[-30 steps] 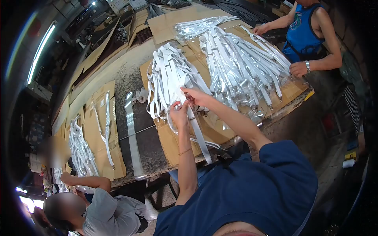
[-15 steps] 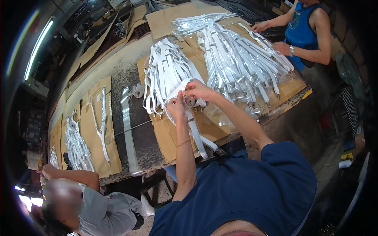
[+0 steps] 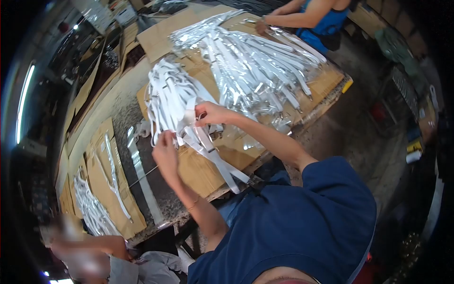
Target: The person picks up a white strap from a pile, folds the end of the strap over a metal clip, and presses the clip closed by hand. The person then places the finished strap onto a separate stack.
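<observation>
My right hand (image 3: pixel 211 114) pinches a white strap (image 3: pixel 210 150) near its upper end, over the cardboard sheet (image 3: pixel 201 173) on the table. My left hand (image 3: pixel 164 151) grips the same strap a little lower and to the left. The strap's tail runs down over the cardboard to the table's front edge, where a dark clip hangs. Just behind my hands lies a pile of loose white straps (image 3: pixel 168 94). Further back right is a larger heap of straps in shiny clear bags (image 3: pixel 250 61).
A person in a blue top (image 3: pixel 317 19) works at the bagged heap at the far right. Another person (image 3: pixel 94 258) sits at lower left beside more straps (image 3: pixel 92 210) on cardboard. A long clear bag (image 3: pixel 139 168) lies on the grey table. Concrete floor at right.
My hands have spread apart along the strap, the left one moving down and left. The view has swung, so the table shifted left. The person in blue leaned over the bagged heap.
</observation>
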Motion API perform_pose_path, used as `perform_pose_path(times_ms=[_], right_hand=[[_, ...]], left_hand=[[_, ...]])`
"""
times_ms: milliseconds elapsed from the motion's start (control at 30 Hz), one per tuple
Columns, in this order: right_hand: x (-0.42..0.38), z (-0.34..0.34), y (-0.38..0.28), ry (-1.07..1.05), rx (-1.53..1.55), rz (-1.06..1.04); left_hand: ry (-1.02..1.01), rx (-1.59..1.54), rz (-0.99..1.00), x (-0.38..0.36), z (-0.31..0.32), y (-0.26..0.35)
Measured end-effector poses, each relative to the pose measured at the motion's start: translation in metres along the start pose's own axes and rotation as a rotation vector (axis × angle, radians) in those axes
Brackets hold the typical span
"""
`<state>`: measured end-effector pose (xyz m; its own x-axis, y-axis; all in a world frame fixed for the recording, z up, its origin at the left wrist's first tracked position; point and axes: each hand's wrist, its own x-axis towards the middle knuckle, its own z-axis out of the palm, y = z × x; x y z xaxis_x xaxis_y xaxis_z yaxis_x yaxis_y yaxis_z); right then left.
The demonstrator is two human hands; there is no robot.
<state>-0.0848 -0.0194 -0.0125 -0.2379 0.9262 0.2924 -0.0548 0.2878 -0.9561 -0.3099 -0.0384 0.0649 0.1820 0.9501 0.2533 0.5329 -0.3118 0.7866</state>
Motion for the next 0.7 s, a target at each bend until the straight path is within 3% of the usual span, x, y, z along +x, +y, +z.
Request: perform_pose_path(times_ms=[100, 133, 200, 300, 433, 567, 700], right_hand=[[-0.006, -0.003, -0.020, -0.063, -0.032, 0.083], [-0.005, -0.003, -0.022, -0.086, -0.016, 0.061], [-0.007, 0.000, -0.032, -0.116, -0.009, 0.051], [-0.009, -0.002, -0.049, -0.135, -0.001, 0.024], [-0.008, -0.016, -0.081, -0.146, 0.035, 0.022], [-0.011, -0.024, -0.112, -0.202, -0.015, 0.009], [-0.021, -0.022, -0.142, -0.128, -0.004, 0.072]], left_hand=[[-0.157, 0.012, 0.307, 0.033, -0.008, -0.044], [-0.159, 0.016, 0.303, 0.038, -0.007, -0.046], [-0.764, -0.379, -0.010, 0.055, -0.003, -0.041], [-0.871, -0.394, 0.005, 0.068, 0.000, -0.021], [-0.744, -0.523, 0.103, 0.070, 0.000, 0.014], [-0.752, -0.547, 0.087, 0.071, -0.005, 0.036], [-0.778, -0.496, 0.127, 0.061, -0.014, 0.072]])
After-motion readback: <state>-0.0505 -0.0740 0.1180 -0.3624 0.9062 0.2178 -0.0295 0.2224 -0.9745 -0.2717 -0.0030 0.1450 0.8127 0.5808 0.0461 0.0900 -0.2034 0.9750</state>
